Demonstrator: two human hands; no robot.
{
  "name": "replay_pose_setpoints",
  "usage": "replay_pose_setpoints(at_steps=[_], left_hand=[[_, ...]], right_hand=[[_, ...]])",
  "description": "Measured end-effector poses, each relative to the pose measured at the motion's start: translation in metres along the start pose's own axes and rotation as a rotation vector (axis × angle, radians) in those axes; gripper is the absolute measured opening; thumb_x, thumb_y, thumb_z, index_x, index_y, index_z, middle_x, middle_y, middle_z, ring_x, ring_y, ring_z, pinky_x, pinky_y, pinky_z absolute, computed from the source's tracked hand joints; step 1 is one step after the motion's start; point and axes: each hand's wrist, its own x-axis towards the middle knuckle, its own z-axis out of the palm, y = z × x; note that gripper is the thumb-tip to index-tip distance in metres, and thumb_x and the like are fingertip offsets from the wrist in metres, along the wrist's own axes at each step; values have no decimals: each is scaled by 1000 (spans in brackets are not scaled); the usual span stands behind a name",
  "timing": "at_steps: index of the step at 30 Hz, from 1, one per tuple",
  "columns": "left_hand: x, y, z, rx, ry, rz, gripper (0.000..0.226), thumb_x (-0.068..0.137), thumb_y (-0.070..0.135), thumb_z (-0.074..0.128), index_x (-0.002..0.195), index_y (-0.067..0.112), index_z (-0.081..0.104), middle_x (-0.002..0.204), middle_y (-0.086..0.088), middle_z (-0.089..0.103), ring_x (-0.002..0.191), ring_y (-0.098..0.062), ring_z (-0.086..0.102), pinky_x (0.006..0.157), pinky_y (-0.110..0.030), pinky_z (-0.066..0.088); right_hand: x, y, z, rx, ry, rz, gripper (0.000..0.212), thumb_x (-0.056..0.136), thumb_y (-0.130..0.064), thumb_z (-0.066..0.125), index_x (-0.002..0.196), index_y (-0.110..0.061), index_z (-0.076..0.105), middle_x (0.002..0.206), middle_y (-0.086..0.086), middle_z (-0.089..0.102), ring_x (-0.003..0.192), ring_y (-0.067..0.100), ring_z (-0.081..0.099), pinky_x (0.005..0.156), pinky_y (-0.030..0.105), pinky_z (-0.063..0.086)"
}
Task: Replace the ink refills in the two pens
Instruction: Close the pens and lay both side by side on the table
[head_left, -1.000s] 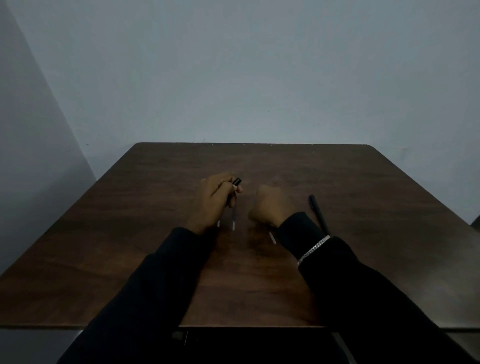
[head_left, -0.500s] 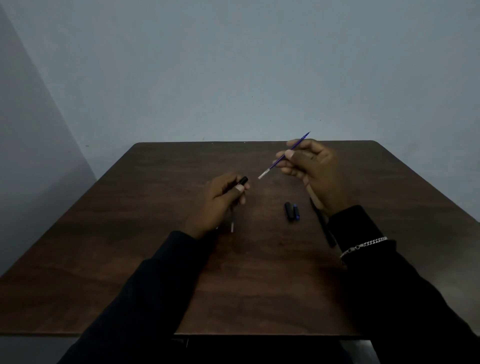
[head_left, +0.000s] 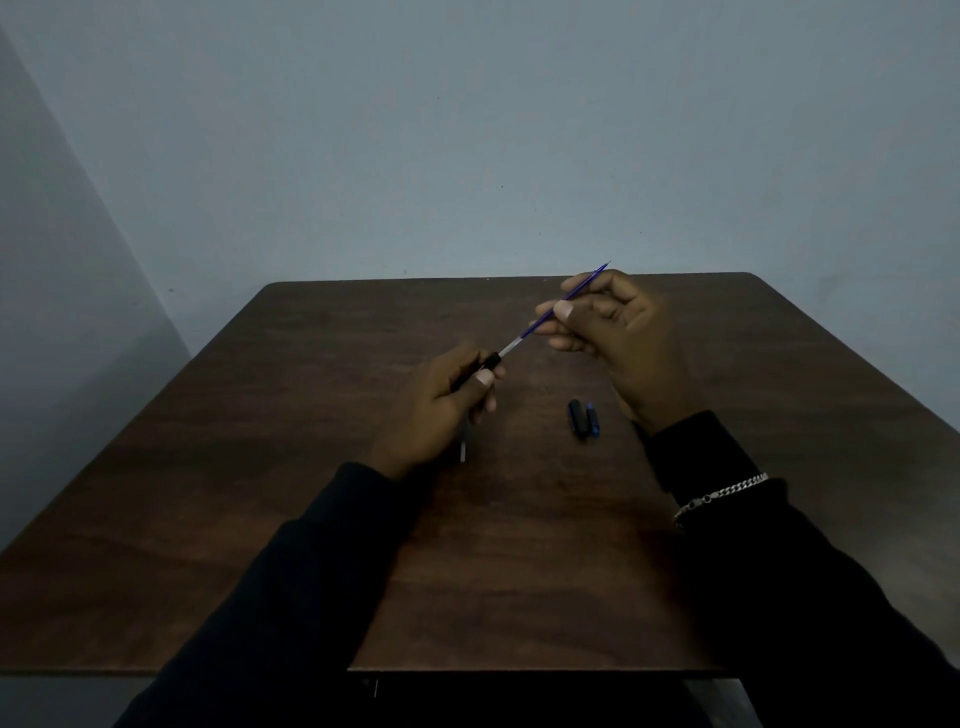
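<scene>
Left hand (head_left: 439, 410), right hand (head_left: 623, 338): curled grips

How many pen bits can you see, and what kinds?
Barrels: 1, the black barrel held by the left hand.
Refills: 2, the blue refill pinched by the right hand, and a thin refill lying on the table.
Caps: 2, a black cap and a blue cap, side by side.
Total: 5.

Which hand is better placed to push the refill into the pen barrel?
Right. The right hand pinches the blue refill, whose pale end meets the mouth of the barrel that the left hand grips.
</scene>
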Motion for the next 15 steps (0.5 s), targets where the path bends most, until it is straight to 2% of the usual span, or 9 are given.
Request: replay_pose_setpoints(at_steps=[3,9,15], left_hand=[[-1,2,0,24,-6,-8,20,111,13,49,108,13,68,80,-3,68,72,-13,62,64,-23,50],[0,-2,1,34,-34,23,19,110,18,50,107,12,68,77,2,67,70,-12,62,63,-23,50],[1,-5,1,51,-54,52,18,110,21,50,107,17,67,78,3,68,71,-14,62,65,-33,51]], right_hand=[[-1,0,1,-15,-14,1,14,97,-2,65,111,1,63,101,18,78,91,33,78,74,34,62],[-3,3,5,-94,-76,35,11,96,-3,67,107,-3,67,98,14,80,90,29,78,72,31,62],[-7,9,9,-196,-125,43,13,94,-5,70,105,3,72,104,12,78,95,26,75,72,29,61]])
